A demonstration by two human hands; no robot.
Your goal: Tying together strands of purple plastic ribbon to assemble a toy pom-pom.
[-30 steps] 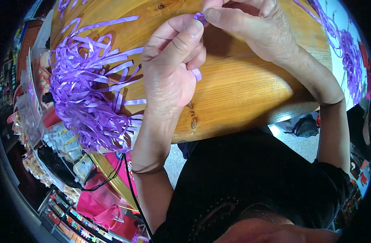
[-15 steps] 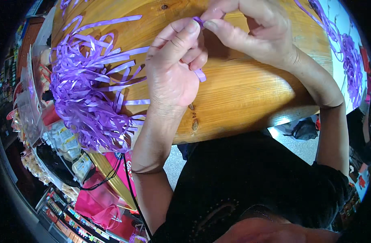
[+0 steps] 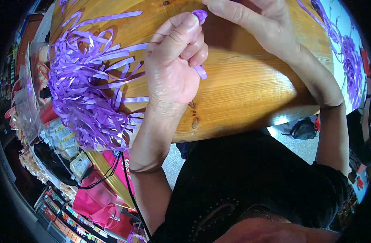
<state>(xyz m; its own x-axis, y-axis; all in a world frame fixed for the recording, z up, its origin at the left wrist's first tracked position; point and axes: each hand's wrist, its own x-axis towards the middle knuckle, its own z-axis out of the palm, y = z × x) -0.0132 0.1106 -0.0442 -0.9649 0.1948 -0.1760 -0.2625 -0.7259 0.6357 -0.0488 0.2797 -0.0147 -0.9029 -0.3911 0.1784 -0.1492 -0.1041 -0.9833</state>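
My left hand (image 3: 177, 56) is closed, thumb against fingers, on a purple satin ribbon (image 3: 200, 15). A small curled loop of it stands out above the thumb tip, and a short flat tail sticks out below the curled fingers. My right hand (image 3: 260, 24) is to the right of the loop, apart from it, partly cut off by the top edge. Its thumb and a fingertip come close together there; anything between them is hidden. Left of my left hand lies a big tangled heap of purple ribbons (image 3: 88, 89), several strip ends pointing toward my wrist.
Both hands are over a wooden table (image 3: 242, 97) with a curved front edge. More purple ribbons (image 3: 352, 67) lie on a white surface at the right. Plastic bags and packets (image 3: 62, 137) crowd the left side, with a black cable (image 3: 130, 190) and a pink bag (image 3: 94, 202) below.
My right hand has moved up and away from the ribbon at my left thumb. The loop there now shows more fully. My left hand has barely moved.
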